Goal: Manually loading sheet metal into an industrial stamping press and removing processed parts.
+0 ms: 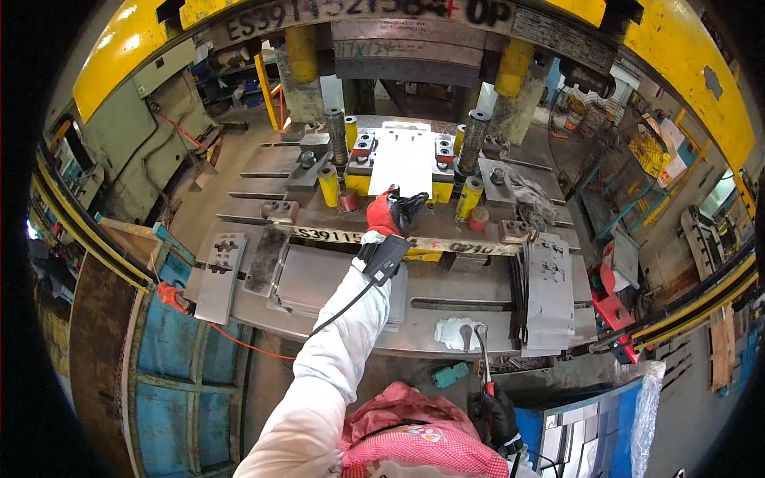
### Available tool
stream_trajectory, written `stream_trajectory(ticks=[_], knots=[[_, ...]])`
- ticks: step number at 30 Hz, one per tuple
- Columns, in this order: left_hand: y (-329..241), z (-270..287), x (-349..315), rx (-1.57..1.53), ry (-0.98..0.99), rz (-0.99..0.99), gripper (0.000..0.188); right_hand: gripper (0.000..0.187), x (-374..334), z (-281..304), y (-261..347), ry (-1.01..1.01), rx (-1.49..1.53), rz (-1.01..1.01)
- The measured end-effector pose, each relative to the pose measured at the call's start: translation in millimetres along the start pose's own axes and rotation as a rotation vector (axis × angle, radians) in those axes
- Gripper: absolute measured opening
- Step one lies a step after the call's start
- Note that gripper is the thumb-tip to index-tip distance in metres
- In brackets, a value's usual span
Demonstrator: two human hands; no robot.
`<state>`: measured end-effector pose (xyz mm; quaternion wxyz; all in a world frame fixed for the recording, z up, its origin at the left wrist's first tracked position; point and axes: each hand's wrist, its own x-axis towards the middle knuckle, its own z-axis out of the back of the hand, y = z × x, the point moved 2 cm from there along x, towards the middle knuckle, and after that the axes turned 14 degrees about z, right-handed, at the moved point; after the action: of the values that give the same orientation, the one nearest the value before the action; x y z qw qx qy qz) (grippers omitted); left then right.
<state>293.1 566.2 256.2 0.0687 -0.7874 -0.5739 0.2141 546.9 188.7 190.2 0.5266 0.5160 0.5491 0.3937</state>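
Observation:
My left hand point(392, 213), in a red and black glove, is stretched forward to the press. Its fingers are closed at the near edge of a pale flat metal sheet point(402, 159), which lies over the lower die point(358, 185). A dark boxy device point(386, 259) with a black cable is strapped at that wrist. Low on the right, my right hand point(499, 418), in a black glove, is wrapped round the red handle of a long metal tool point(485, 362). The round tip of the tool is over a white patch point(454, 333) on the table.
Stacked metal sheets point(315, 279) lie left of my forearm; cut sheets point(550, 295) are piled at the right. A notched plate point(221, 275) lies far left, near a red clamp-like thing point(171, 295). Guide posts point(476, 131) flank the die beneath the upper die point(406, 48).

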Motion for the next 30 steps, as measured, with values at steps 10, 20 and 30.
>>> stream_trajectory(ticks=[10,20,30], knots=[[-4,1,-33,0.166,0.156,-0.014,0.035,0.025,-9,-20,4,0.021,0.06,-0.05],[-42,84,51,1.056,0.097,-0.558,0.034,0.028,-19,-18,-13,0.005,0.095,-0.101],[-15,4,-14,1.223,0.019,-0.469,0.034,0.029,-25,-16,-1,-0.083,0.057,-0.034]])
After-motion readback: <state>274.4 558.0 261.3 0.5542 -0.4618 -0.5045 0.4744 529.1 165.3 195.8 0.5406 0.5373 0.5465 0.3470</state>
